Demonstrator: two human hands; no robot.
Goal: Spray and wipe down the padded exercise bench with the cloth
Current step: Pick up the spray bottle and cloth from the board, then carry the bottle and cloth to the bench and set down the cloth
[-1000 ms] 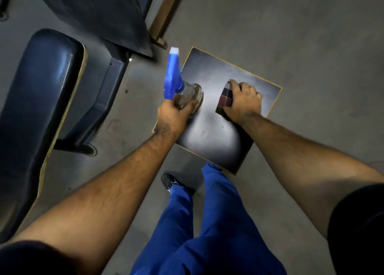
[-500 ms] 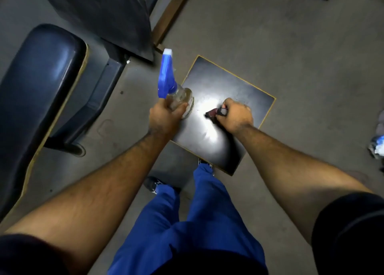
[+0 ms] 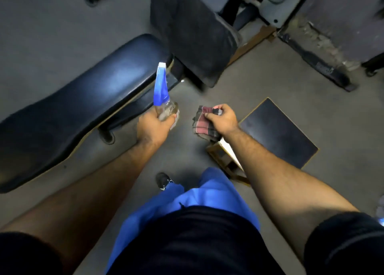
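The padded exercise bench (image 3: 83, 106) is dark blue and glossy, running from the lower left up toward the centre. My left hand (image 3: 153, 127) grips a clear spray bottle (image 3: 166, 110) with a blue trigger head (image 3: 161, 85), held upright just right of the bench's near edge. My right hand (image 3: 223, 119) pinches a red and dark checked cloth (image 3: 202, 123), which hangs in the air between the bottle and a low stool.
A small black-topped wooden stool (image 3: 278, 133) stands on the grey floor at the right, below my right forearm. A dark angled pad (image 3: 193, 31) and machine frames (image 3: 311, 52) stand beyond the bench. My blue trouser legs and a black shoe (image 3: 163, 181) are below.
Both hands have lifted the bottle and the cloth off the stool top and moved left toward the bench. My view has swung so the bench fills more of the left side.
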